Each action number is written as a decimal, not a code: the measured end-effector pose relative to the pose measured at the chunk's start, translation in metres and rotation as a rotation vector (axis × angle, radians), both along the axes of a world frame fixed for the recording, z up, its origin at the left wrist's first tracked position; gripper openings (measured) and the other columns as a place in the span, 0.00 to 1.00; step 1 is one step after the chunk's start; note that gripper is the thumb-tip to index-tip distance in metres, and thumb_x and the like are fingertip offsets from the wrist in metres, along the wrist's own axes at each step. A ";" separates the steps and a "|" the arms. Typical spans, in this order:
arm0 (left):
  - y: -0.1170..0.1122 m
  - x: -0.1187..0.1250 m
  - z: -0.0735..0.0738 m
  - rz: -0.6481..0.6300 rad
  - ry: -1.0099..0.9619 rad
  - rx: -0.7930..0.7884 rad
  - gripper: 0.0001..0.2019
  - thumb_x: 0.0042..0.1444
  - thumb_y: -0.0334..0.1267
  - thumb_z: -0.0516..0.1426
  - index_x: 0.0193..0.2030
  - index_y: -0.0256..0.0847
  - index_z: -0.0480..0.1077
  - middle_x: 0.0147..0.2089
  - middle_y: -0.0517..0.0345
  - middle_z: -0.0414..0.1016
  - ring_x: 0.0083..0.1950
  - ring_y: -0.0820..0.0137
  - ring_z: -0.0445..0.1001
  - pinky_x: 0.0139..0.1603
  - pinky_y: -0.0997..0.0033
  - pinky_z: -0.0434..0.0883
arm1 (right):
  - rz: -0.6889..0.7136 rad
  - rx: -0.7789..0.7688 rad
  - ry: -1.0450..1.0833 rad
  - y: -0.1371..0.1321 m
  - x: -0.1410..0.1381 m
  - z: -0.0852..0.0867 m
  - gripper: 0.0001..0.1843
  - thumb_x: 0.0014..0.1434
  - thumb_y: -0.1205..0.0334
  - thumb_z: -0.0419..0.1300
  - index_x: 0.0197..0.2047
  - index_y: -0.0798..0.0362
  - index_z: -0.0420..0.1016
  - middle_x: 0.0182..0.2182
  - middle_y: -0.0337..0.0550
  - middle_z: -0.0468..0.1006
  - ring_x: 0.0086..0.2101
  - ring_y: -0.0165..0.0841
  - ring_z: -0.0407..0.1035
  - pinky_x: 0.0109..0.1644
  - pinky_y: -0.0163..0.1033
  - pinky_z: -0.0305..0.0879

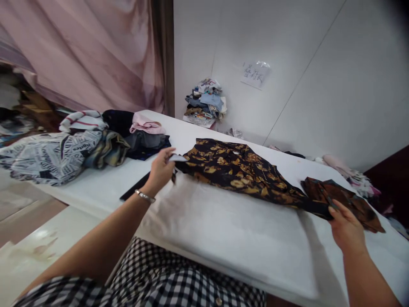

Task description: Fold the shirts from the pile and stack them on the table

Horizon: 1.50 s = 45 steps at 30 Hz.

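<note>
A black garment with a yellow-brown floral print (236, 166) is stretched across the white table (230, 230) in front of me. My left hand (161, 168) pinches its left end, where a pale piece shows at the fingertips. On the other side, my right hand (347, 226) grips the garment's right corner. The near edge is lifted between both hands, while the far part lies on the table. Under and beside my right hand rests a folded rust-brown cloth (348, 200). A black strip (134, 189) lies near my left wrist.
At the left of the table sit a newsprint-patterned cloth (54, 155), a pink folded cloth (147, 123) and other dark garments. A tall clothes pile (206, 102) stands by the wall behind. More clothes (351, 175) lie beyond the right edge. A pink curtain (96, 51) hangs at left.
</note>
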State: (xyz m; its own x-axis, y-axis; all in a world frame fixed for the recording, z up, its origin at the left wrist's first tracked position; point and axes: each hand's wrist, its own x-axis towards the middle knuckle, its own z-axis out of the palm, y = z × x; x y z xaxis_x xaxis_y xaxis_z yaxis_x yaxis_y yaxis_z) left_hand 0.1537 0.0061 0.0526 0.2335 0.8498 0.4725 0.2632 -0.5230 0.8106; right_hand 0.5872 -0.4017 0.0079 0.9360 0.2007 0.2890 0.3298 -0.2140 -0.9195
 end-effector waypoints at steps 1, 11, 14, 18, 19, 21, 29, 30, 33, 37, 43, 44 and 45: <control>0.007 0.001 0.011 0.015 -0.075 0.059 0.23 0.50 0.32 0.51 0.55 0.37 0.67 0.43 0.54 0.78 0.42 0.69 0.75 0.43 0.72 0.71 | 0.021 0.044 0.026 0.001 0.000 0.003 0.41 0.41 0.44 0.65 0.58 0.51 0.72 0.49 0.57 0.77 0.44 0.44 0.75 0.45 0.45 0.73; 0.015 -0.075 -0.035 -0.153 0.772 -0.223 0.23 0.49 0.44 0.55 0.51 0.42 0.74 0.39 0.54 0.81 0.36 0.59 0.78 0.37 0.65 0.72 | 0.305 -0.263 0.415 -0.033 -0.027 -0.025 0.41 0.37 0.47 0.71 0.56 0.52 0.73 0.40 0.48 0.82 0.43 0.45 0.76 0.46 0.45 0.73; 0.007 -0.076 -0.036 0.007 0.766 -0.192 0.30 0.52 0.52 0.54 0.60 0.41 0.68 0.44 0.51 0.80 0.35 0.56 0.78 0.35 0.60 0.71 | 0.281 -0.316 0.441 -0.028 -0.030 -0.018 0.44 0.41 0.46 0.69 0.61 0.53 0.69 0.42 0.48 0.82 0.43 0.43 0.76 0.45 0.43 0.73; -0.007 -0.047 -0.023 0.015 0.791 0.033 0.34 0.56 0.60 0.50 0.62 0.39 0.64 0.56 0.41 0.74 0.50 0.48 0.75 0.47 0.52 0.70 | 0.271 -0.478 0.338 -0.008 -0.028 -0.007 0.40 0.49 0.45 0.65 0.62 0.54 0.68 0.40 0.48 0.82 0.40 0.40 0.77 0.44 0.39 0.72; -0.009 -0.038 -0.023 -0.009 0.800 0.101 0.34 0.57 0.60 0.49 0.62 0.37 0.65 0.57 0.39 0.73 0.54 0.47 0.73 0.50 0.51 0.69 | 0.251 -0.522 0.313 -0.002 -0.027 -0.006 0.39 0.51 0.45 0.64 0.62 0.54 0.68 0.40 0.48 0.82 0.40 0.39 0.77 0.43 0.39 0.72; -0.008 -0.018 -0.029 -0.084 0.806 0.231 0.31 0.59 0.57 0.48 0.61 0.35 0.66 0.59 0.38 0.71 0.59 0.48 0.69 0.56 0.50 0.66 | 0.196 -0.615 0.279 0.010 -0.027 -0.005 0.37 0.53 0.45 0.62 0.62 0.55 0.68 0.40 0.49 0.81 0.38 0.39 0.76 0.39 0.38 0.72; 0.010 0.032 -0.052 -0.342 1.081 0.412 0.18 0.59 0.42 0.48 0.45 0.38 0.75 0.45 0.43 0.77 0.49 0.53 0.73 0.52 0.54 0.65 | 0.164 -1.043 -0.046 0.036 -0.023 0.000 0.28 0.57 0.47 0.60 0.56 0.53 0.74 0.47 0.50 0.80 0.45 0.41 0.74 0.45 0.38 0.69; 0.011 0.032 -0.049 -0.352 1.097 0.438 0.17 0.59 0.41 0.47 0.41 0.38 0.76 0.43 0.44 0.78 0.47 0.54 0.74 0.52 0.54 0.65 | 0.175 -1.082 -0.061 0.036 -0.023 0.002 0.25 0.57 0.49 0.60 0.53 0.53 0.76 0.46 0.50 0.80 0.45 0.41 0.74 0.45 0.38 0.68; 0.013 0.027 -0.036 -0.292 1.022 0.509 0.20 0.60 0.42 0.44 0.39 0.38 0.76 0.40 0.47 0.78 0.45 0.57 0.74 0.50 0.57 0.65 | 0.161 -1.102 -0.082 0.038 -0.025 0.007 0.18 0.59 0.52 0.58 0.48 0.51 0.79 0.43 0.47 0.82 0.44 0.40 0.74 0.44 0.37 0.66; 0.019 0.022 -0.026 -0.042 0.938 0.488 0.23 0.61 0.45 0.42 0.43 0.38 0.75 0.43 0.47 0.78 0.45 0.57 0.73 0.48 0.58 0.68 | 0.075 -1.049 -0.282 0.048 -0.032 0.007 0.21 0.67 0.53 0.46 0.52 0.49 0.76 0.47 0.48 0.80 0.46 0.39 0.73 0.47 0.39 0.64; 0.008 0.020 -0.037 -0.131 0.951 0.440 0.23 0.59 0.44 0.43 0.49 0.35 0.73 0.53 0.41 0.75 0.54 0.51 0.72 0.55 0.49 0.67 | 0.086 -1.217 -0.233 0.051 -0.038 -0.004 0.18 0.62 0.54 0.55 0.49 0.54 0.77 0.40 0.55 0.81 0.41 0.44 0.74 0.42 0.42 0.65; 0.002 0.019 -0.040 -0.125 0.894 0.472 0.24 0.59 0.45 0.43 0.50 0.35 0.73 0.55 0.40 0.74 0.55 0.52 0.71 0.58 0.50 0.65 | 0.061 -1.211 -0.262 0.051 -0.038 -0.003 0.19 0.63 0.55 0.54 0.51 0.56 0.76 0.42 0.57 0.80 0.43 0.45 0.74 0.43 0.43 0.65; -0.005 0.017 -0.043 -0.142 0.843 0.496 0.25 0.60 0.47 0.43 0.51 0.36 0.72 0.56 0.41 0.74 0.57 0.53 0.71 0.60 0.52 0.64 | 0.032 -1.191 -0.308 0.051 -0.038 -0.002 0.20 0.64 0.55 0.53 0.52 0.57 0.75 0.43 0.59 0.79 0.44 0.46 0.73 0.44 0.43 0.65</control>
